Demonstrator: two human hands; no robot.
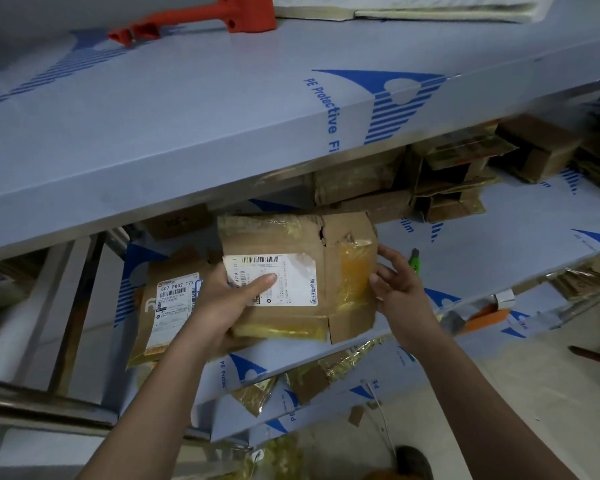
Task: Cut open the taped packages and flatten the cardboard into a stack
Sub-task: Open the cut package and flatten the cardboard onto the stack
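A flattened brown cardboard package (340,244) with yellow tape and a white shipping label is held over the middle shelf (499,244). My left hand (229,296) grips its left edge, thumb lying across the label. My right hand (395,285) holds its right edge with curled fingers. Under it to the left lies another flat brown package (167,306) with a white label. A green utility knife (415,259) lies on the shelf just right of my right hand, partly hidden.
Several opened cardboard boxes (444,188) sit at the back of the middle shelf. An orange tool (201,19) lies on the top shelf (187,109). Cardboard and tape scraps (309,379) lie on the lower shelf. An orange object (485,315) hangs at the shelf's right edge.
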